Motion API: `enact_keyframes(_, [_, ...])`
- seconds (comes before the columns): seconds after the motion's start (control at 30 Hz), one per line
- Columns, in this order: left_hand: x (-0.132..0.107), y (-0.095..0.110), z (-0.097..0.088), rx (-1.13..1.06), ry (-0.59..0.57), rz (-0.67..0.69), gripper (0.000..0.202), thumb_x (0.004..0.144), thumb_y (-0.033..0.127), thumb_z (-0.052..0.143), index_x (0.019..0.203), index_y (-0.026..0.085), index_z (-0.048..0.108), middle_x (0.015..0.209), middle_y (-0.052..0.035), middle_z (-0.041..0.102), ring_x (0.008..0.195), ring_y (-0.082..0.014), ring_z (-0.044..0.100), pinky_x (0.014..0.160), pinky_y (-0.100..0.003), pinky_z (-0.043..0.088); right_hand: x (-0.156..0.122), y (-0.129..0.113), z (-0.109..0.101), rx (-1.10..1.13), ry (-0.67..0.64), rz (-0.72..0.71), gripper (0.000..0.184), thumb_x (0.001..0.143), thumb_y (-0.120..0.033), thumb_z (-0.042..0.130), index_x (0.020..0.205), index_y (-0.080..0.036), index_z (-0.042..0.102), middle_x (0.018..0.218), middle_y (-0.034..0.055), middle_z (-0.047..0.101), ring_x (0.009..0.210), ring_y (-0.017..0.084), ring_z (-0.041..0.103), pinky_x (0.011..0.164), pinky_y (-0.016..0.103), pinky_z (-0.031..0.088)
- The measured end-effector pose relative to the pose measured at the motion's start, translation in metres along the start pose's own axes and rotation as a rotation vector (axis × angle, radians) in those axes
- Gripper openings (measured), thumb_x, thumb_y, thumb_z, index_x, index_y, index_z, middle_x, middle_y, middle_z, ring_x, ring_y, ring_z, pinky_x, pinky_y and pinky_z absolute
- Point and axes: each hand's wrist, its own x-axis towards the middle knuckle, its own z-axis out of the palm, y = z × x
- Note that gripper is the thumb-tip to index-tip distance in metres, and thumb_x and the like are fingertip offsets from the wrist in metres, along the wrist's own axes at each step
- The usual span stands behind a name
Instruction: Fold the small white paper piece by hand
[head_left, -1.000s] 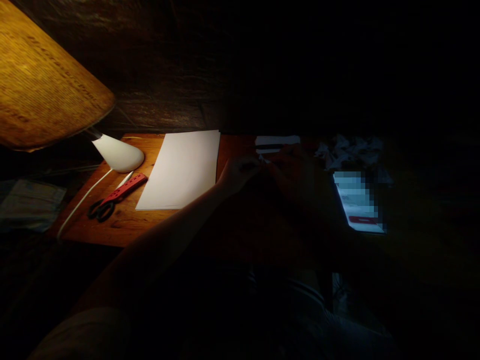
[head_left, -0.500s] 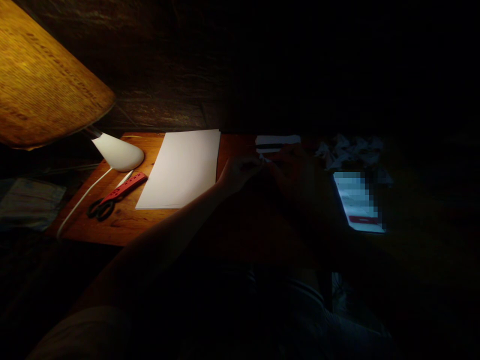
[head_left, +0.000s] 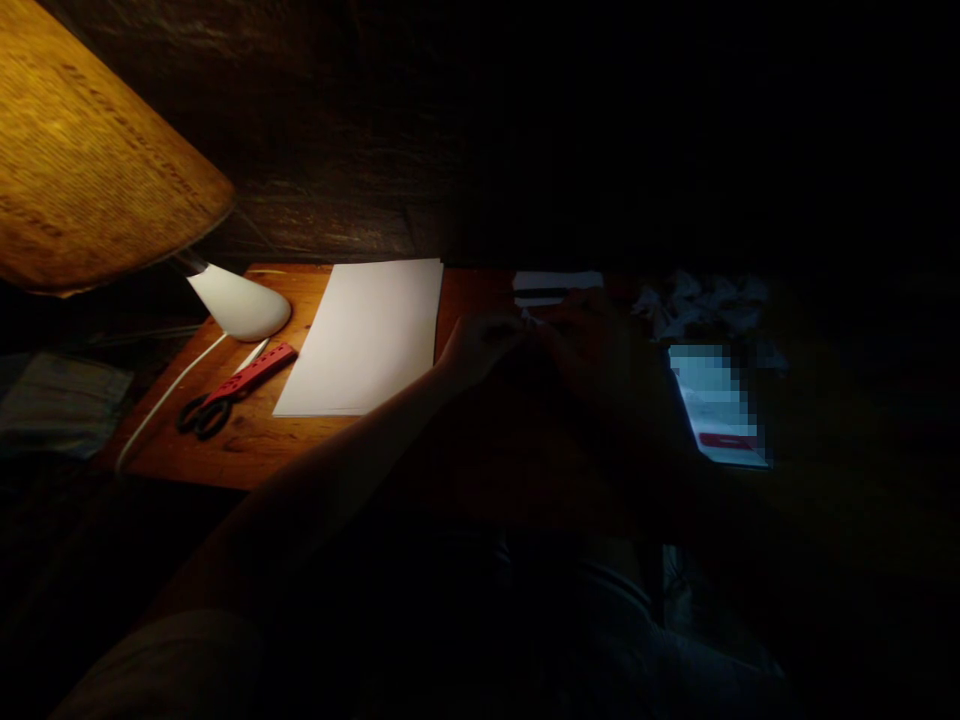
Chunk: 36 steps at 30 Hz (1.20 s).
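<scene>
In deep shadow over the middle of the table, my left hand (head_left: 480, 345) and my right hand (head_left: 579, 345) meet at their fingertips. A small white piece of paper (head_left: 528, 317) shows faintly between them, pinched from both sides; its shape is too dark to make out. Just behind my right fingers is a small stack of white paper (head_left: 556, 281) with a dark, pen-like strip (head_left: 541, 293) across it. Left of my left hand lies a stack of large white sheets (head_left: 360, 340).
A lamp (head_left: 244, 305) with a yellow shade (head_left: 105, 170) stands at the left. Black-handled scissors (head_left: 214, 415) and a red perforated strip (head_left: 253, 373) lie before it. Crumpled white pieces (head_left: 705, 300) are at the right, behind a lit phone (head_left: 712, 405).
Both hands stay together in nearly the same place. Less of the small white piece shows between the fingertips now. The whole view has shifted very slightly.
</scene>
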Motion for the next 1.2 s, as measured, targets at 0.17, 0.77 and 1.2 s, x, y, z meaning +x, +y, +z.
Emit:
enact_keyframes(0.17, [0.0007, -0.0029, -0.0002, -0.014, 0.000, 0.009, 0.006, 0.084, 0.022, 0.074, 0.084, 0.016, 0.074, 0.094, -0.0062, 0.079, 0.089, -0.0168, 0.074, 0.089, -0.030, 0.059, 0.0004, -0.0024, -0.0022, 0.005, -0.021, 0.026, 0.017, 0.093, -0.038, 0.071, 0.092, -0.022, 0.078, 0.101, 0.0073, 0.065, 0.098, 0.025, 0.065, 0.088, 0.040, 0.054])
enact_keyframes(0.77, [0.0012, -0.0002, 0.0010, -0.034, 0.006, 0.025, 0.008, 0.084, 0.025, 0.074, 0.081, 0.017, 0.075, 0.090, -0.0044, 0.078, 0.087, -0.0152, 0.072, 0.088, -0.030, 0.058, -0.0002, 0.0044, 0.0041, 0.041, 0.008, 0.007, 0.016, 0.092, -0.037, 0.070, 0.090, -0.022, 0.078, 0.099, 0.0072, 0.065, 0.096, 0.024, 0.064, 0.084, 0.039, 0.055])
enact_keyframes(1.2, [0.0006, -0.0003, 0.0007, -0.039, -0.008, -0.004, 0.010, 0.084, 0.026, 0.073, 0.082, 0.017, 0.076, 0.093, -0.0050, 0.079, 0.088, -0.0163, 0.073, 0.089, -0.030, 0.057, 0.0000, 0.0040, 0.0033, 0.015, 0.018, 0.013, 0.014, 0.091, -0.034, 0.070, 0.090, -0.023, 0.078, 0.099, 0.0067, 0.066, 0.095, 0.024, 0.065, 0.085, 0.040, 0.056])
